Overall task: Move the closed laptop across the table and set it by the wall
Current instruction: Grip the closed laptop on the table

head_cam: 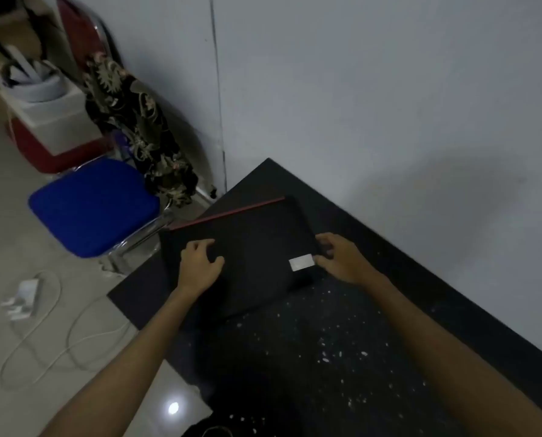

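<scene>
We have the closed laptop lying flat on the black table, at the far end near the table's corner and close to the wall but not touching it; a strip of bare table shows between them. Its red-trimmed edge faces the far left, over the table's left side. Our left hand rests on the lid, fingers curled and spread, palm down, not gripping an edge. Our right hand sits at the laptop's right edge, fingers hooked around it beside the white sticker; grip firmness can't be told. Table surface is flecked with white specks. On the floor to the left: blue chair, white charger with cable.
</scene>
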